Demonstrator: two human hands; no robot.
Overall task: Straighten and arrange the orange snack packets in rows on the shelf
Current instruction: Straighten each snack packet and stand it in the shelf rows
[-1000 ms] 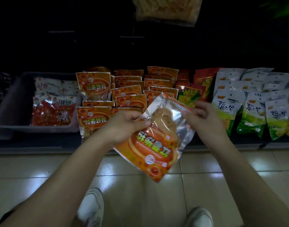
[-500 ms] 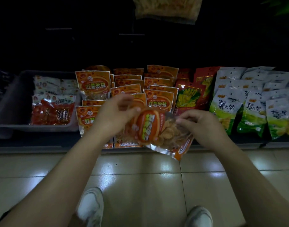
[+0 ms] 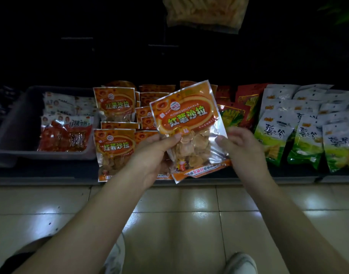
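While the orange sweet-potato snack packet [image 3: 186, 123] is held upright, a little tilted, with its printed face to the person, I judge it is being matched to the orange packets [image 3: 114, 144] lying in rows on the shelf [image 3: 41, 176]. The left hand [image 3: 154, 155] grips its left edge, thumb on the front, and the right hand [image 3: 243, 149] pinches the right edge, so it hangs above the front rows, not yet laid down.

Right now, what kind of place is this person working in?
Probably a small shop: a low shelf holds stacks of identical orange snack packets, green and white bags stand in rows beside them, and a grey bin holds red snacks.
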